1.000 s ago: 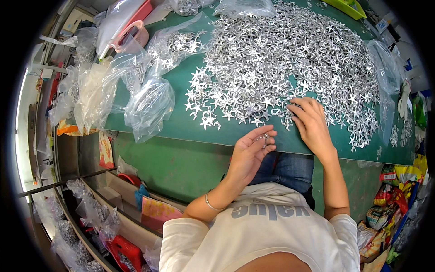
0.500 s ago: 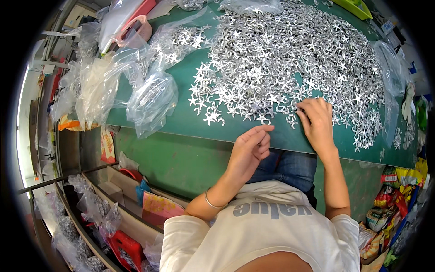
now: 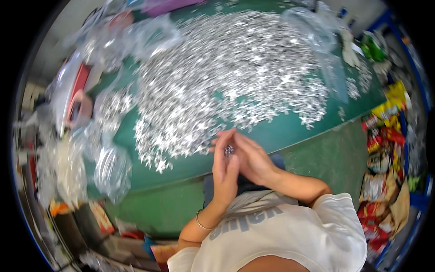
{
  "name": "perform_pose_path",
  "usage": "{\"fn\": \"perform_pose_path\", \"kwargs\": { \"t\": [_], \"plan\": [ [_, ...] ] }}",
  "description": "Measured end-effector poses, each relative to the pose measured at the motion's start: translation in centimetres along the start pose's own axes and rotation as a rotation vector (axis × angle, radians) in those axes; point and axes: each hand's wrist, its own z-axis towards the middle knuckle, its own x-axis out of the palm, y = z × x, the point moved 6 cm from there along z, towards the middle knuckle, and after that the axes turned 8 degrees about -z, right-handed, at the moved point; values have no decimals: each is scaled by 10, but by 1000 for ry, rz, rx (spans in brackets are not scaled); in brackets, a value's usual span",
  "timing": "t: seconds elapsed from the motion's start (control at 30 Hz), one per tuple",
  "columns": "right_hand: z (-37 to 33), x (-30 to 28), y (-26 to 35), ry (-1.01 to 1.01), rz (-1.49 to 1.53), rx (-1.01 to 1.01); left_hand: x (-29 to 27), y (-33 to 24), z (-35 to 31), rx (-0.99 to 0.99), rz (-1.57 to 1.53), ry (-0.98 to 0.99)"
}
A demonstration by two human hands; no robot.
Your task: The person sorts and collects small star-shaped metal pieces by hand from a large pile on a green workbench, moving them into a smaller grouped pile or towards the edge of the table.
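At the near edge of the table, my left hand and my right hand are cupped together, fingertips meeting. Small silver metal pieces show in the hollow between them; their shape is too blurred to tell. Just beyond my fingers spreads a wide pile of silver metal star and crescent pieces, smeared by motion. A bracelet circles my left wrist.
The green table has clear plastic bags at its left and a pink basket behind them. A plastic bag and a glove lie at the right. Colourful packets crowd a blue rack beyond the right side.
My right hand has left the pile and come leftward to meet my left hand, and both now cup metal pieces. The whole view has turned, and the pile appears further left.
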Motion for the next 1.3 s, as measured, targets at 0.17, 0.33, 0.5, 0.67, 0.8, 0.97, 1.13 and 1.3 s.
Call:
{"fn": "perform_pose_path", "kwargs": {
  "t": [0.17,0.33,0.5,0.67,0.8,0.97,1.13,1.3],
  "plan": [
    [1,-33,22,-34,283,9,50,-13,5,293,423,266],
    [-42,-79,128,-62,644,-191,18,-42,-2,722,492,97],
    [-108,-220,277,-711,-89,-907,-28,-37,7,418,581,-146],
    [-131,-350,336,-1200,-588,-856,-31,-36,14,413,767,-86],
    [-115,-330,337,-1268,-1201,-712,-21,-35,24,383,986,22],
    [-92,-206,288,-974,-1725,-902,10,-13,40,253,1274,356],
    [-47,-92,205,-388,-1826,-882,36,18,56,254,1457,546],
    [-3,-93,159,-445,-2055,-817,29,26,56,255,1480,552]
  ]
}}
